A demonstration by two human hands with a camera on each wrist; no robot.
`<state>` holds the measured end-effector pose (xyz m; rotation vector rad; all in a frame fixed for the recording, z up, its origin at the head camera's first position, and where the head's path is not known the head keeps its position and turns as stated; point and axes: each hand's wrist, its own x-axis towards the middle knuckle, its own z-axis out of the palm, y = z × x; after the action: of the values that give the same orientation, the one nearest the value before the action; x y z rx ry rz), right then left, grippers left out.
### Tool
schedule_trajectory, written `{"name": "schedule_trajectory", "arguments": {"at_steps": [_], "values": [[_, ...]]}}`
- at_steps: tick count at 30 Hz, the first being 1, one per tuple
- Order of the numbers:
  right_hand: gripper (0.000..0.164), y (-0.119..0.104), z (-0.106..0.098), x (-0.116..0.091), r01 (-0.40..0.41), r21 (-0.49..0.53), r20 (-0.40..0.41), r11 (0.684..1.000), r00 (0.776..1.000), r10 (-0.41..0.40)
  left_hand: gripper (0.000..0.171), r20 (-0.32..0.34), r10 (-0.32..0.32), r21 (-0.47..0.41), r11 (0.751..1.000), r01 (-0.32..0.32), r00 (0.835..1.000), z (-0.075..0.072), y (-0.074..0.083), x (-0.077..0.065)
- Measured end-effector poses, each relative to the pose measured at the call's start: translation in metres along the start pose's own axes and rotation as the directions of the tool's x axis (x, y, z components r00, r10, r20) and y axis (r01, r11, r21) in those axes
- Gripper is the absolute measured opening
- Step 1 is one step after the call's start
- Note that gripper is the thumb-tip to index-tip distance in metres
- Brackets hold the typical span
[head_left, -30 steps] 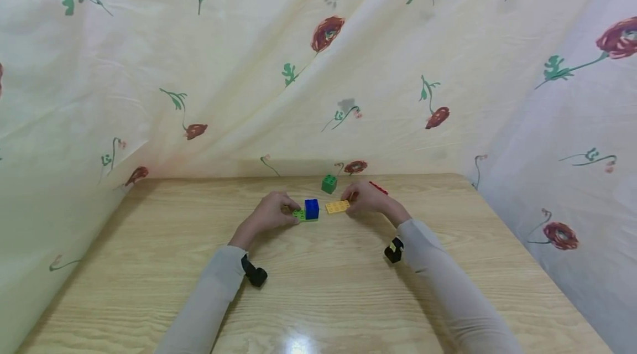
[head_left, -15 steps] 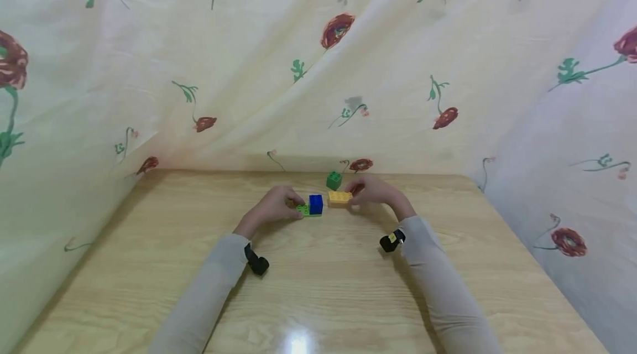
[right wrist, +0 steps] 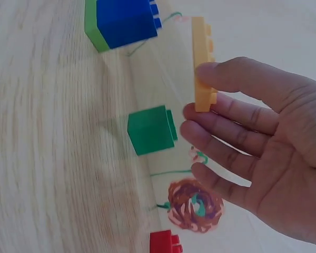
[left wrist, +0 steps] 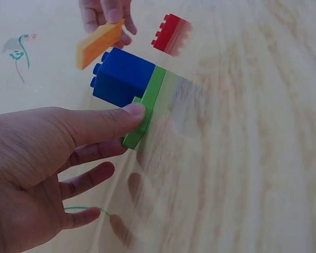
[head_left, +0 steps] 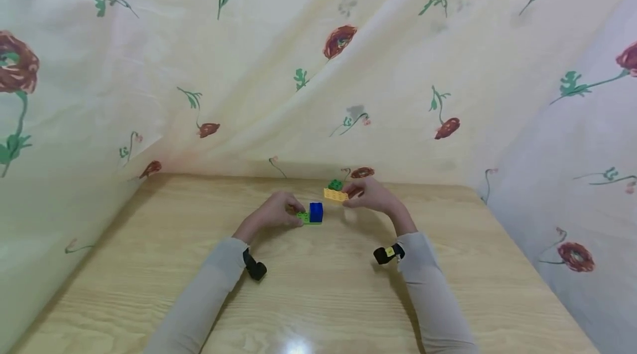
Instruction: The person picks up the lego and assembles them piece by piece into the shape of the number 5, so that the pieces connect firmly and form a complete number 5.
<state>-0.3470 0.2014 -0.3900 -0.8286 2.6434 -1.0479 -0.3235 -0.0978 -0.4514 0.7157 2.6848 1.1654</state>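
Note:
My left hand (head_left: 276, 212) pinches the end of a light green building-brick plate (left wrist: 155, 87) between thumb and fingers. On that plate's other end sits a blue brick (head_left: 316, 212), studs up. My right hand (head_left: 374, 197) holds a thin yellow plate brick (right wrist: 201, 52) by one end, thumb on its underside and fingers on the studded side. The yellow plate is raised above the table, behind and slightly right of the blue brick. In the head view it partly covers a dark green brick (right wrist: 150, 130) standing at the back.
A red brick (left wrist: 170, 34) stands on the table beyond the right hand; that hand hides it in the head view. The wooden table (head_left: 318, 287) ends at a flowered cloth (head_left: 249, 77) hanging at the back and sides. Each wrist wears a small black camera (head_left: 256, 269).
My right hand has lifted the yellow plate up off the table, and it now overlaps the dark green brick. My left hand keeps its hold on the light green plate.

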Motion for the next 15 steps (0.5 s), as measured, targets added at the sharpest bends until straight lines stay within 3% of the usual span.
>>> {"name": "schedule_trajectory", "arguments": {"at_steps": [15], "values": [[0.028,-0.020,0.030,0.014,0.093,0.014,-0.070,0.996,0.993,-0.092,0.026,-0.003,0.033,0.020,0.999,-0.033,0.999,0.000,0.004,-0.002]]}}
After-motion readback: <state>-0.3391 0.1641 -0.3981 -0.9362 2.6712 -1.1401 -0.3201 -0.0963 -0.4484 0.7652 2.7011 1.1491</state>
